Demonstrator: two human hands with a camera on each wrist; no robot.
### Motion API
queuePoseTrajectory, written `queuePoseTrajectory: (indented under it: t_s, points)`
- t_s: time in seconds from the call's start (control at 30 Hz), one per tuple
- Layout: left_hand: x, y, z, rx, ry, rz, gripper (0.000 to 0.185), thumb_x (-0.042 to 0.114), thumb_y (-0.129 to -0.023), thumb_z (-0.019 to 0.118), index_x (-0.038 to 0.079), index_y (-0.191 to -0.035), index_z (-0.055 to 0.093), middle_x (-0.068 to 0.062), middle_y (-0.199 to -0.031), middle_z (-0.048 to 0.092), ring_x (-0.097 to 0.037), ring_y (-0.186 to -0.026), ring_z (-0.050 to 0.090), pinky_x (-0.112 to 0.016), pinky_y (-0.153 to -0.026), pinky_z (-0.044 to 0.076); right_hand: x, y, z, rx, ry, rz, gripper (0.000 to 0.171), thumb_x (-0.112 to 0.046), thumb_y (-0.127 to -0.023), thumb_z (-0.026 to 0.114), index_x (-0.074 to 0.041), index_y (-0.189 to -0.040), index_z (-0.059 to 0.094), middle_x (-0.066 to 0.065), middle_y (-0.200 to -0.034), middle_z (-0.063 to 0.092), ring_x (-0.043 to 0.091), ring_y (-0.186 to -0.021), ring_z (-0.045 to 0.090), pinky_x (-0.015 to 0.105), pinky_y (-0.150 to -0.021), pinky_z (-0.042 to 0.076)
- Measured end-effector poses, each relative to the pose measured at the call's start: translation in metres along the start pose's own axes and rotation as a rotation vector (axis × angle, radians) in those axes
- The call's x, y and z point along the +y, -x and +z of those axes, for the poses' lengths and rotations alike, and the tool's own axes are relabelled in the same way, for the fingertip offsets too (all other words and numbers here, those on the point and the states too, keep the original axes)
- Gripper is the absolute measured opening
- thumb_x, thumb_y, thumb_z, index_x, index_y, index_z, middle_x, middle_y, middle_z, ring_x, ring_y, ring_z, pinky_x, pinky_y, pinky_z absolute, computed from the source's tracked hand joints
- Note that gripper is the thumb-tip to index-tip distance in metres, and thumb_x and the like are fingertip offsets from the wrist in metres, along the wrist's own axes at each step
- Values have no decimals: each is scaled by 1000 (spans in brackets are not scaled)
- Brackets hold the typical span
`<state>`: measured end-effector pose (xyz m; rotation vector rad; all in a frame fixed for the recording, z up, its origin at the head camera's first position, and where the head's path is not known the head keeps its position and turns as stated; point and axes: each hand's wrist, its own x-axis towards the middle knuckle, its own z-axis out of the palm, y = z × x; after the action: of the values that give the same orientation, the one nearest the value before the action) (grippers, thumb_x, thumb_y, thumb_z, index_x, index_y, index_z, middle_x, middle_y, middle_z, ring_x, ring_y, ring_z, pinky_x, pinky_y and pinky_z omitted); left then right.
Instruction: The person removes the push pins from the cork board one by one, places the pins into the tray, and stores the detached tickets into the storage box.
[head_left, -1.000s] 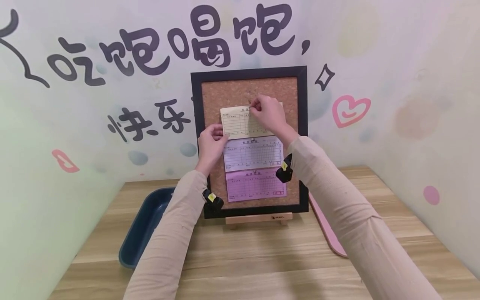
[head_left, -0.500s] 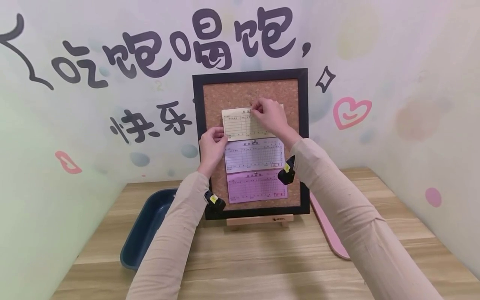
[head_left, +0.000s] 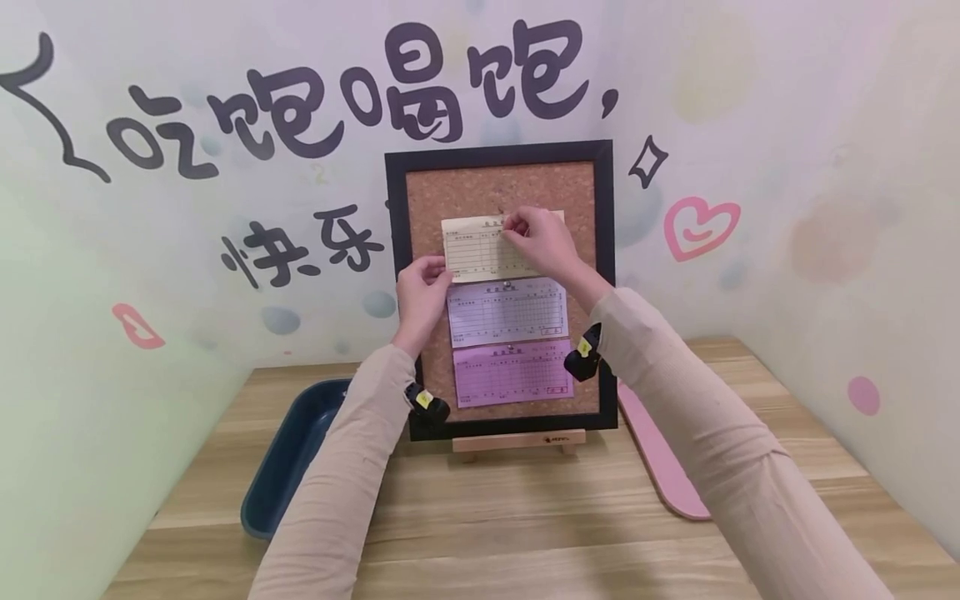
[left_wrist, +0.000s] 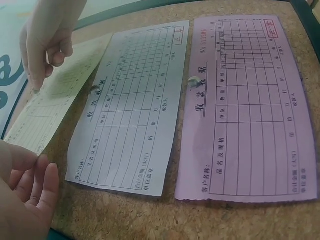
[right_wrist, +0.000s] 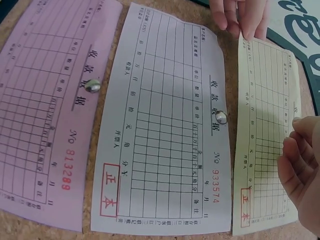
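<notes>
Pinching the yellow slip (head_left: pixel 480 250), left hand (head_left: pixel 420 292) holds its corner (right hand (head_left: pixel 536 237) its top).

Head view faces the cork board (head_left: pixel 501 187) from afar; wrist views close on it.

There are three paper slips on one cork board (head_left: pixel 577 179): one yellow slip (head_left: pixel 472 250) at 12 o'clock, one pale purple slip (head_left: pixel 506 312) in the middle, one pink slip (head_left: pixel 513 375) at 6 o'clock. Two silver pins (right_wrist: pixel 93 86) show. There are two hands and two trays.
</notes>
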<state>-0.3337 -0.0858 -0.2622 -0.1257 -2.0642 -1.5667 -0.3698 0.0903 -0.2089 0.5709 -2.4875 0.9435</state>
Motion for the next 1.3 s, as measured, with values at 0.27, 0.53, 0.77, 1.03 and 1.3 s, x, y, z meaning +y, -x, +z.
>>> queuePoseTrajectory:
  t_s: [0.27,0.53,0.77,1.03,1.3]
  points:
    - [4,0,-11,12,70,-56,21,-2,-84,56,-7,-104,60,-20,-95,62,-16,-75,56,-20,-64,52,-4,10,-6,-10,-2,-32,15,-18,-89,56,-5,-95,61,7,-85,60,18,-73,50,27,-62,38]
    - [7,6,-34,-1,85,-110,23,0,-86,54,-7,-108,58,-18,-99,60,-13,-76,55,-23,-67,53,0,25,-13,-16,-19,-58,16,-18,-89,56,-4,-94,62,7,-83,61,18,-70,50,28,-60,40]
    - [8,14,-57,-31,38,-103,25,2,-88,54,-5,-112,56,-18,-103,61,-17,-84,58,-20,-68,53,9,46,-24,-21,-16,-52,13,-15,-88,58,-3,-91,62,9,-80,60,20,-69,51,29,-60,40]
    - [4,24,-79,-38,-49,-79,25,4,-88,55,-5,-112,57,-20,-105,61,-28,-88,60,-15,-65,52,28,62,-30,-38,-17,-28,12,-13,-87,58,-2,-89,62,10,-79,60,21,-68,51,29,-59,42]
    - [2,34,-94,-37,-59,-87,25,2,-88,54,-7,-112,55,-20,-106,60,-19,-85,60,-13,-64,51,46,82,-37,-81,-48,-7,14,-13,-88,57,0,-92,61,11,-78,60,21,-67,49,27,-56,44]
